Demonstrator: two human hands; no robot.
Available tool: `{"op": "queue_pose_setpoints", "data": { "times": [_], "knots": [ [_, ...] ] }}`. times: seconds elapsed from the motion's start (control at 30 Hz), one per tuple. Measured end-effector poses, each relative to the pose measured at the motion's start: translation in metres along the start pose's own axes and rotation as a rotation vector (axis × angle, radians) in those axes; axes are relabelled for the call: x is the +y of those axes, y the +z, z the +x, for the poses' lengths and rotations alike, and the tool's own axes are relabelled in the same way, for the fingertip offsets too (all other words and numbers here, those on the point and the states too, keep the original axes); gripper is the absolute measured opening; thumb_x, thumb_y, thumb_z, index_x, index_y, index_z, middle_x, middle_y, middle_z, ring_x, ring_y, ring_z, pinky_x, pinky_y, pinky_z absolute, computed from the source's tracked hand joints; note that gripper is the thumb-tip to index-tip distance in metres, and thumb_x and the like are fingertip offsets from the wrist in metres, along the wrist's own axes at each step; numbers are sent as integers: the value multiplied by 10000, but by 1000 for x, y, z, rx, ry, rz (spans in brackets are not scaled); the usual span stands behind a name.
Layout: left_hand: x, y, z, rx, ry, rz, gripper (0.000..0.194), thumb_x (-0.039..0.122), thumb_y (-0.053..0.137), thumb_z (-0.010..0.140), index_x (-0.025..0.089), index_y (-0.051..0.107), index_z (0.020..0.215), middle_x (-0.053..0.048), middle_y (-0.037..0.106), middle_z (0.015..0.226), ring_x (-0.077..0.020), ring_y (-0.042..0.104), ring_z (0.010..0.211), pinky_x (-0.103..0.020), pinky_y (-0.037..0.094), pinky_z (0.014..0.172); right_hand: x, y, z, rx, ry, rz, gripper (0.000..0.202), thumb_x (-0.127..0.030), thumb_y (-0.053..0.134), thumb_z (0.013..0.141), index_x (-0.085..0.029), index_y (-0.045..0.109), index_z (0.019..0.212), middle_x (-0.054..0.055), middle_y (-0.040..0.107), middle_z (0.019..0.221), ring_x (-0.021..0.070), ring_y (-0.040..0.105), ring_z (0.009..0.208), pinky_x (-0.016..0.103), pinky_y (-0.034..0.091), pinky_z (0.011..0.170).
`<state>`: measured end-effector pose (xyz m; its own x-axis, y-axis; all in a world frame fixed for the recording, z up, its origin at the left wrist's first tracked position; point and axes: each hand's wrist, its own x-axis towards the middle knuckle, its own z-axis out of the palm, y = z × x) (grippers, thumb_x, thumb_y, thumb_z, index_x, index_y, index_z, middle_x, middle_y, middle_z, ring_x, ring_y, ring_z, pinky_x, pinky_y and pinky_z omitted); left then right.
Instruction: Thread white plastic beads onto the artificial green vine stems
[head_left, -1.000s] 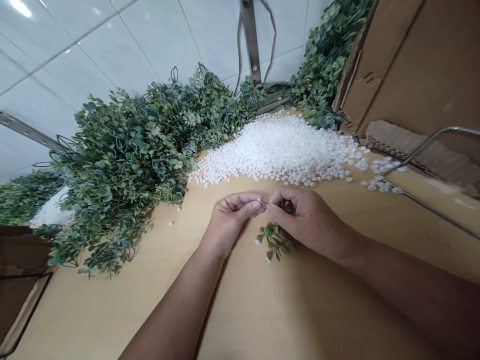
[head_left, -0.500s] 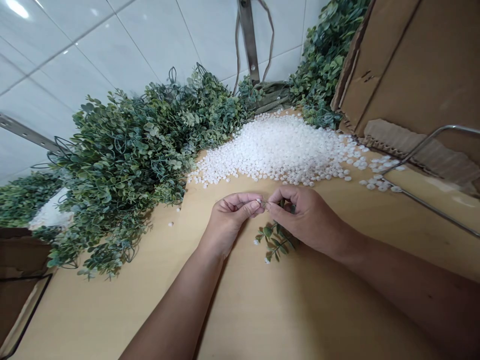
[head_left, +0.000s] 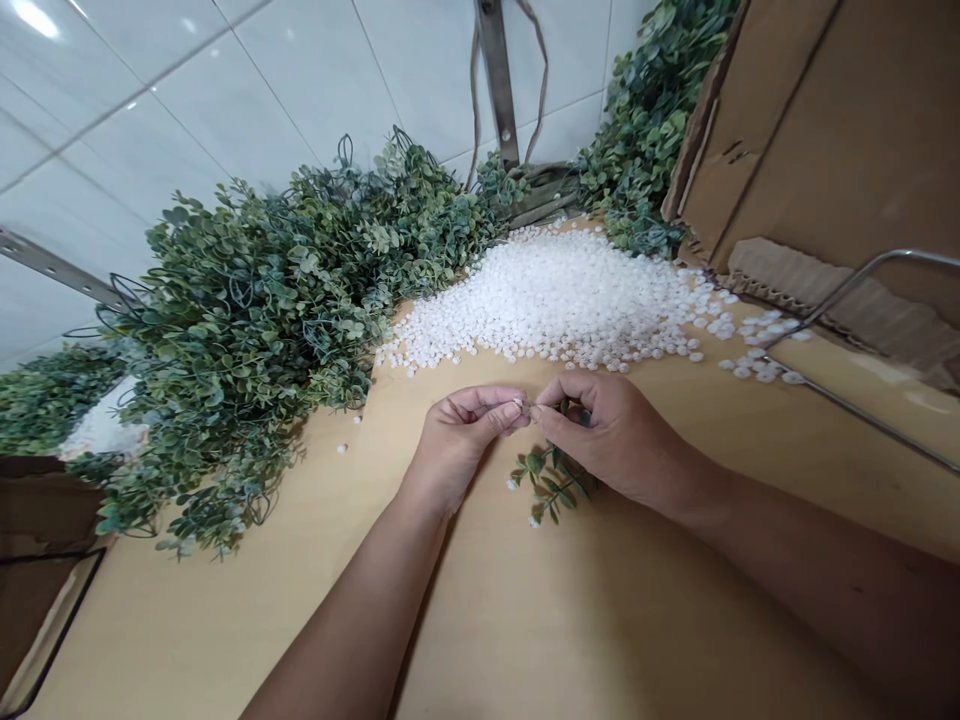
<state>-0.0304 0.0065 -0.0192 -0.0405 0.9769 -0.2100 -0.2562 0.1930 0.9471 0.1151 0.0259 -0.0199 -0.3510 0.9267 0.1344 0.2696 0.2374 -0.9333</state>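
Near the middle of the view, my left hand (head_left: 465, 440) pinches a small white bead (head_left: 518, 402) between thumb and fingertips. Facing it, my right hand (head_left: 592, 425) is closed on a green leafy sprig (head_left: 553, 480), its thumb and forefinger at a stem tip beside the bead. The sprig hangs below my right hand, with small white pieces on two of its tips; part of it is hidden by the hand. Just beyond both hands lies a wide heap of white beads (head_left: 570, 295) on the wooden table (head_left: 480, 620).
A large pile of green foliage (head_left: 277, 290) fills the back left. More greenery (head_left: 645, 130) stands behind on the right, beside a cardboard box (head_left: 840, 150) and a bent metal rod (head_left: 862, 405). Another cardboard box (head_left: 45, 505) is at the left edge. Behind is a tiled wall (head_left: 300, 80).
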Motion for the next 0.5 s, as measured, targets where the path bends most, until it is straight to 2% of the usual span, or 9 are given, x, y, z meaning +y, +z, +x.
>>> {"op": "queue_pose_setpoints", "data": {
  "times": [0.33,0.5],
  "knots": [
    [-1,3,0,55,15,1,182,221,807,493,141,707,621,-12,680,575,-76,581,556,-195,455,599,-4,3,-1,49,35,23,126,-187,498,689,-151,533,573,-25,489,505,83,424,473,205,345,449],
    [0,7,-1,43,-4,-24,202,223,816,468,136,700,609,-8,676,568,-78,578,556,-209,467,616,-2,3,0,52,64,8,133,-222,493,694,-149,547,597,-4,522,525,102,447,487,227,370,473]
  ]
}}
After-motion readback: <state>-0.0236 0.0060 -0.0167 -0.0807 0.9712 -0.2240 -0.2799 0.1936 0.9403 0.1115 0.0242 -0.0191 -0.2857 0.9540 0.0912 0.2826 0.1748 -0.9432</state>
